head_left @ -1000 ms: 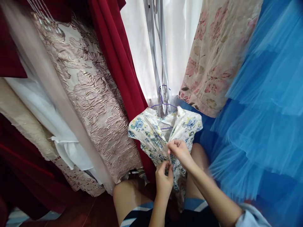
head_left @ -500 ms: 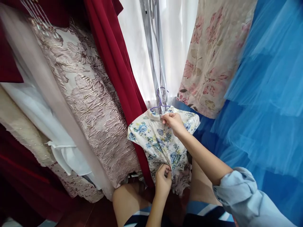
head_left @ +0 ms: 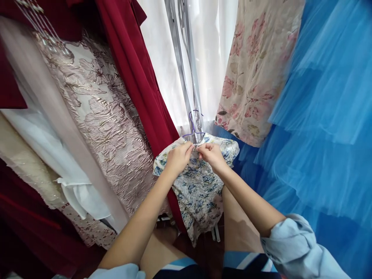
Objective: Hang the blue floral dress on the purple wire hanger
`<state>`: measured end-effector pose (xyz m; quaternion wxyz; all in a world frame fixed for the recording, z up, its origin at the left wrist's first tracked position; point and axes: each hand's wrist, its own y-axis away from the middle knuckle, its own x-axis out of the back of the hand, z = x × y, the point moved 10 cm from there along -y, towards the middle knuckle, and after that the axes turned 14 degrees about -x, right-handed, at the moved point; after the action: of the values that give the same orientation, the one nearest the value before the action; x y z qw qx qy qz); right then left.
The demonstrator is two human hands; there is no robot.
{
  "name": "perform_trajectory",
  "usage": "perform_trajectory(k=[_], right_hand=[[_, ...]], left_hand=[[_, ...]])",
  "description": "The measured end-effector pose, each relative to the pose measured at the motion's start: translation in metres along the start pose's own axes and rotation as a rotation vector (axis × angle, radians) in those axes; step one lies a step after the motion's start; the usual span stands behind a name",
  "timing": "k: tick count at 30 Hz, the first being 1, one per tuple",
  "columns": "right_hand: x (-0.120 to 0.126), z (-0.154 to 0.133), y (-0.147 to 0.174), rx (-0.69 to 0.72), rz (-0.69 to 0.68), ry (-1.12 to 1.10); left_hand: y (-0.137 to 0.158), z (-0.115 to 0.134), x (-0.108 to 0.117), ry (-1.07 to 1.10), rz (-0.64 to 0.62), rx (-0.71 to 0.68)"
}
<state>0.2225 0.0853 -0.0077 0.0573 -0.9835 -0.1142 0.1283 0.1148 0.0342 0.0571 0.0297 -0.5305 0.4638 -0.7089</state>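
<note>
A white dress with blue flowers (head_left: 200, 180) hangs on a purple hanger (head_left: 193, 126) in front of me. At its neckline, my left hand (head_left: 180, 157) pinches the collar edge from the left. My right hand (head_left: 211, 154) pinches the same collar just to the right, and the two sets of fingertips almost meet. Whether a button or other small fastener lies between them is too small to tell. Below my forearms the dress hangs loose between my knees.
Dark red garments (head_left: 130, 73), a pink brocade dress (head_left: 104, 112) and a white garment (head_left: 84, 193) hang at left. Behind the hanger stand metal poles (head_left: 181, 66) before a white curtain (head_left: 215, 58). A pink floral garment (head_left: 247, 85) and a blue tulle dress (head_left: 316, 116) hang at right.
My left hand has risen from the dress's waist to the collar, beside my right hand. The bunched waist has dropped and the dress hangs longer. My right hand keeps its hold at the neckline.
</note>
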Motion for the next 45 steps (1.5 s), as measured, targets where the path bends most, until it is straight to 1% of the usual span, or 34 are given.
perform_trajectory(k=[1,3,4,6,9,12,13,15,17,19,20,21,22,23,25,27,28,29,30,31,33,34,35,36,38,40,42,43,45], right_hand=[[-0.001,0.003,-0.001,0.013,0.004,0.009],[-0.001,0.014,-0.002,0.02,0.029,0.055],[-0.001,0.023,-0.002,0.008,0.042,0.084],[0.0,0.043,0.0,-0.027,0.049,0.13],[0.004,0.069,0.01,-0.061,0.025,0.152],[0.004,0.087,0.023,-0.072,-0.026,0.186],[0.002,0.091,0.029,-0.076,-0.053,0.205],[-0.004,0.098,0.041,-0.085,-0.111,0.254],[-0.008,0.102,0.053,-0.098,-0.146,0.31],[-0.006,0.105,0.063,-0.106,-0.137,0.389],[-0.003,0.107,0.067,-0.11,-0.129,0.444],[0.0,0.109,0.071,-0.115,-0.126,0.505],[0.004,0.113,0.074,-0.121,-0.13,0.568],[0.007,0.118,0.076,-0.127,-0.139,0.626],[0.014,0.125,0.078,-0.118,-0.151,0.694],[0.015,0.124,0.079,-0.059,-0.16,0.684],[0.012,0.12,0.08,-0.02,-0.178,0.652],[0.006,0.117,0.082,0.012,-0.217,0.605],[-0.003,0.113,0.084,0.028,-0.282,0.547],[-0.014,0.11,0.086,0.019,-0.371,0.478],[-0.034,0.109,0.092,-0.075,-0.548,0.345],[-0.04,0.108,0.094,-0.141,-0.601,0.289],[-0.041,0.107,0.094,-0.206,-0.621,0.243],[-0.037,0.104,0.093,-0.262,-0.607,0.205],[-0.02,0.094,0.089,-0.306,-0.526,0.151],[0.0,0.078,0.088,-0.278,-0.464,0.112],[0.021,0.063,0.089,-0.234,-0.404,0.085],[0.029,0.058,0.09,-0.218,-0.381,0.086],[0.04,0.049,0.09,-0.195,-0.36,0.136]], left_hand=[[-0.002,0.002,0.005,-0.012,0.026,-0.009],[-0.005,0.001,0.023,-0.002,0.137,0.008],[-0.004,-0.003,0.035,0.001,0.205,0.033],[0.001,-0.02,0.06,-0.011,0.317,0.102],[0.02,-0.064,0.084,-0.013,0.369,0.205],[0.062,-0.12,0.095,-0.004,0.43,0.316],[0.079,-0.138,0.095,-0.006,0.457,0.363],[0.117,-0.17,0.084,0.053,0.495,0.49],[0.155,-0.193,0.058,0.206,0.519,0.668],[0.184,-0.2,0.023,0.367,0.497,0.814],[0.194,-0.198,0.007,0.426,0.471,0.857],[0.199,-0.192,-0.005,0.458,0.443,0.864],[0.199,-0.183,-0.012,0.458,0.419,0.832],[0.194,-0.172,-0.013,0.429,0.41,0.771],[0.176,-0.138,-0.005,0.332,0.407,0.593],[0.148,-0.093,0.003,0.262,0.375,0.39],[0.133,-0.069,0.003,0.277,0.33,0.308],[0.119,-0.046,-0.001,0.323,0.268,0.243],[0.108,-0.026,-0.008,0.388,0.208,0.218],[0.1,-0.011,-0.013,0.45,0.175,0.225],[0.091,0.009,-0.023,0.561,0.154,0.255],[0.089,0.014,-0.029,0.621,0.153,0.274],[0.09,0.018,-0.036,0.69,0.143,0.292],[0.093,0.02,-0.045,0.774,0.117,0.315],[0.108,0.024,-0.071,0.975,0.01,0.385],[0.133,0.036,-0.097,1.167,-0.13,0.473],[0.161,0.057,-0.12,1.311,-0.291,0.541],[0.174,0.069,-0.129,1.352,-0.376,0.548],[0.195,0.088,-0.141,1.355,-0.531,0.499]])
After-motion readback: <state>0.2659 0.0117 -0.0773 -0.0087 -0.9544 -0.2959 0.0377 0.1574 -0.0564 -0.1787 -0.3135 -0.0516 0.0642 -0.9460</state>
